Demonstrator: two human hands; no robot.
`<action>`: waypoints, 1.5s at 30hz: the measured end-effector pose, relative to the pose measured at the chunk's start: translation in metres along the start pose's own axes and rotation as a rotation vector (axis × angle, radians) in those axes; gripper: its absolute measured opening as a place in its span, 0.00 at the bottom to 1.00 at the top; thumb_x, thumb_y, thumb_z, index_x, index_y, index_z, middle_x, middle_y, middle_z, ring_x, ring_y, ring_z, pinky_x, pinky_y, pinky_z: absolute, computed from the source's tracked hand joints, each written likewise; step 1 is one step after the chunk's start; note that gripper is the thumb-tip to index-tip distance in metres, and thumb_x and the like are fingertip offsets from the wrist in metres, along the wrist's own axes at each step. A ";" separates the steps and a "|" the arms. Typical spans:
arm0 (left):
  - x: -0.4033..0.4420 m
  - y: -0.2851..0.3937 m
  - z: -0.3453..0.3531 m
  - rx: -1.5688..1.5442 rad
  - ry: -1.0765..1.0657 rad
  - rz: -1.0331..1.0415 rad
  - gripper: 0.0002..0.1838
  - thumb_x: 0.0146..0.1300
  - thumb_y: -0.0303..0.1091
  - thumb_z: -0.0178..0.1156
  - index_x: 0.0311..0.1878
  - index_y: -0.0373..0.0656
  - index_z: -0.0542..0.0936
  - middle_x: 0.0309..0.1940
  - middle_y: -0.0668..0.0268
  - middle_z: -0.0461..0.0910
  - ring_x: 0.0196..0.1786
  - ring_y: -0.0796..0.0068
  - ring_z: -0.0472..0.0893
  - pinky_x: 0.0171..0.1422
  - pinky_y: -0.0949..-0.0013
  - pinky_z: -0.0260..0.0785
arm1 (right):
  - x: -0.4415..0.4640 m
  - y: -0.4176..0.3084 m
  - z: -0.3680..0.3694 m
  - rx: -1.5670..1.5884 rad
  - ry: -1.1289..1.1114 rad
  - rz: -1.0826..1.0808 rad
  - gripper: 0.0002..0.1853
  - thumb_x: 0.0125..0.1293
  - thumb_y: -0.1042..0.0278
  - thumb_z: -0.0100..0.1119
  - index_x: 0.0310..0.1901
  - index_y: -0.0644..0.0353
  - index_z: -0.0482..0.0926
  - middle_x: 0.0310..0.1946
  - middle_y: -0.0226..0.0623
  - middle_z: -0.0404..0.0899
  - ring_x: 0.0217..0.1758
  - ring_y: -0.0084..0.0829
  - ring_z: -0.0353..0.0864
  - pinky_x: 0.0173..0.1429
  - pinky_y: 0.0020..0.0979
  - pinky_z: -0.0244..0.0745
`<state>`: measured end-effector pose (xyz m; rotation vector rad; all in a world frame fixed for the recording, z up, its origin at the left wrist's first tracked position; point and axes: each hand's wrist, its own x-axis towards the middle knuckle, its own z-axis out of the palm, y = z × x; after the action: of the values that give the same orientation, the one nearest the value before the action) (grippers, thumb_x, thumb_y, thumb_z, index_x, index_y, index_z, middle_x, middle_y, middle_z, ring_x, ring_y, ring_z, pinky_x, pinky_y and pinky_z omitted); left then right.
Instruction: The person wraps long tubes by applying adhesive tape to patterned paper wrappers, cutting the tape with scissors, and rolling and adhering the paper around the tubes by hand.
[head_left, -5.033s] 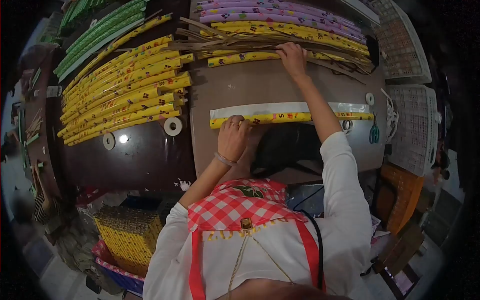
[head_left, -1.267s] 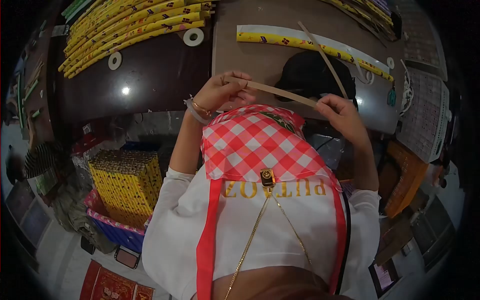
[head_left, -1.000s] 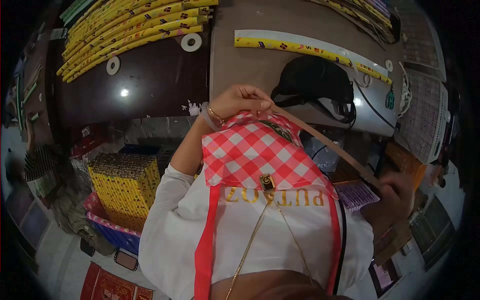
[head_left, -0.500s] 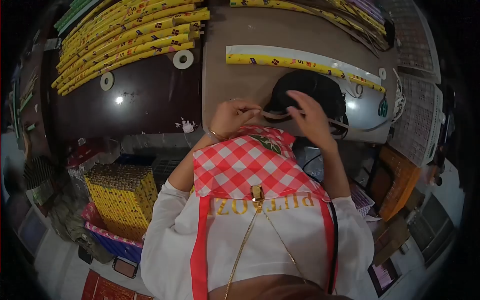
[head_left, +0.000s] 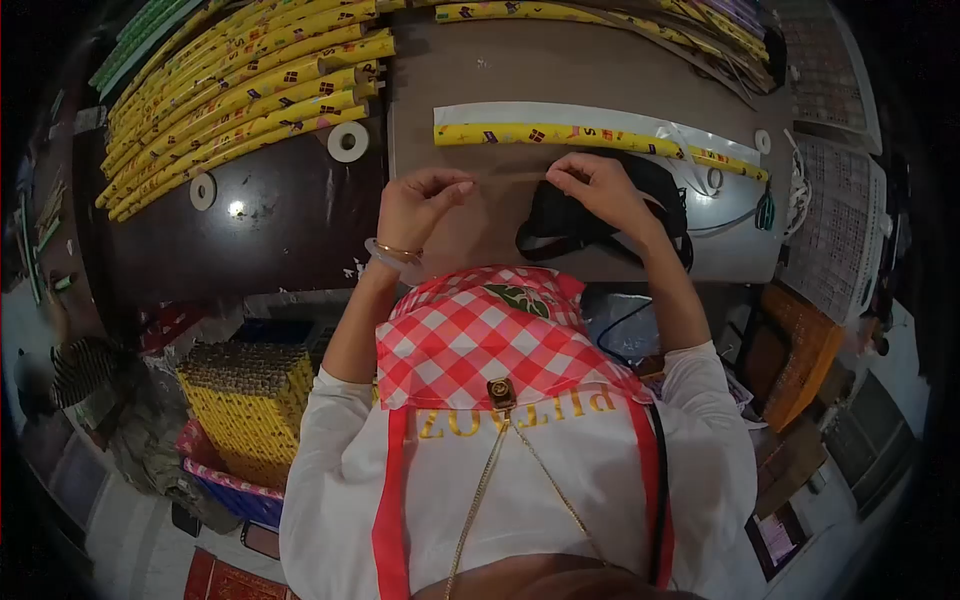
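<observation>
My left hand (head_left: 425,205) is raised over the near part of the table, thumb and fingertips pinched on one end of a thin, see-through strip (head_left: 510,179) that looks like tape. The strip runs faintly across to my right hand (head_left: 598,188), which pinches its other end. Under and beside my right hand lies a black bag (head_left: 650,205) with straps. Just beyond both hands, a long yellow printed roll of wrapping paper (head_left: 560,135) lies crosswise, its white sheet edge (head_left: 600,116) showing behind it.
Many yellow rolls (head_left: 250,110) are stacked at the left. White tape rolls (head_left: 348,142) lie on the dark table (head_left: 290,210). Green-handled scissors (head_left: 765,212) are at the right edge. Below left, a blue basket (head_left: 235,495) holds a bundle of yellow tubes (head_left: 245,410).
Both hands have moved forward, away from my body. My right hand's fingers have gone from spread to pinched, and the strip is now stretched between the hands.
</observation>
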<state>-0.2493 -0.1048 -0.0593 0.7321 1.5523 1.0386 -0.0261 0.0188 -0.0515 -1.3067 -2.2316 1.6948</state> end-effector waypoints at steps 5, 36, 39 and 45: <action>0.034 -0.006 -0.010 0.113 0.114 0.088 0.10 0.53 0.32 0.63 0.36 0.36 0.81 0.25 0.66 0.81 0.28 0.84 0.77 0.34 0.80 0.67 | 0.022 0.030 -0.025 -0.132 0.103 -0.005 0.13 0.59 0.60 0.55 0.37 0.62 0.78 0.27 0.36 0.78 0.30 0.26 0.75 0.37 0.28 0.69; 0.105 -0.058 -0.014 0.413 0.509 0.091 0.10 0.47 0.37 0.65 0.29 0.42 0.82 0.23 0.63 0.81 0.27 0.71 0.81 0.33 0.73 0.71 | 0.080 0.063 -0.038 -0.415 0.244 0.156 0.19 0.58 0.47 0.53 0.36 0.57 0.79 0.26 0.37 0.78 0.31 0.35 0.78 0.34 0.31 0.68; 0.104 -0.059 -0.011 0.350 0.540 0.071 0.09 0.47 0.37 0.65 0.29 0.41 0.82 0.23 0.63 0.81 0.27 0.70 0.81 0.34 0.72 0.71 | 0.082 0.063 -0.037 -0.434 0.257 0.148 0.19 0.58 0.48 0.53 0.36 0.57 0.79 0.25 0.37 0.78 0.30 0.34 0.77 0.34 0.30 0.68; 0.106 -0.059 -0.010 0.447 0.562 0.098 0.10 0.45 0.37 0.65 0.28 0.40 0.81 0.24 0.63 0.81 0.29 0.69 0.81 0.34 0.70 0.71 | 0.083 0.063 -0.036 -0.392 0.243 0.168 0.18 0.58 0.50 0.53 0.35 0.58 0.79 0.23 0.36 0.77 0.28 0.31 0.77 0.32 0.29 0.68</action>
<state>-0.2793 -0.0402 -0.1582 0.8687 2.3011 1.0314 -0.0242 0.1021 -0.1237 -1.7164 -2.4390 1.0881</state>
